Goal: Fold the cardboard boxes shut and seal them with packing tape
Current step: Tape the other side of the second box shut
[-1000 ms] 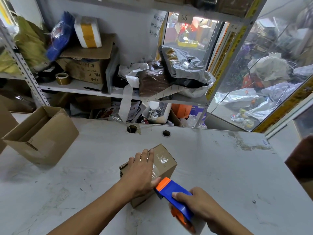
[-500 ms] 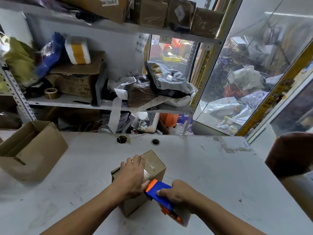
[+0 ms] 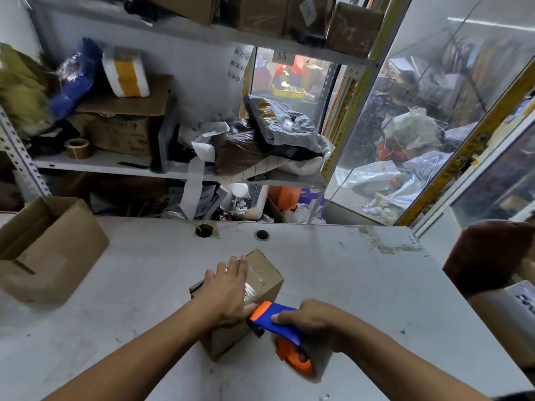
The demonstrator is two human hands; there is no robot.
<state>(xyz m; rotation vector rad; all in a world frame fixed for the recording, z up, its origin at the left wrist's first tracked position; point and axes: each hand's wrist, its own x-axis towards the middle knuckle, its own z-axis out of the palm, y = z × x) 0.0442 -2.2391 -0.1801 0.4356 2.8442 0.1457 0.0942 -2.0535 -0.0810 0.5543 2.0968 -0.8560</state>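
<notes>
Pressing left hand (image 3: 228,293) flat on box (image 3: 262,280), right hand (image 3: 311,321) gripping tape dispenser (image 3: 279,331): advise drawing tape taut over near edge

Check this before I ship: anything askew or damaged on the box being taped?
No damage shows. The small box sits skewed to the table's edge; left hand presses its top, hiding part of it.

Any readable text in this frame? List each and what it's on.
"55": small white tag on the shelf edge.
Handwritten paper note on the wall: too blurred to read.
Writing on the shelf cardboard box: illegible.
Label on the top-shelf box: illegible.
Small taped box: no text visible.
</notes>
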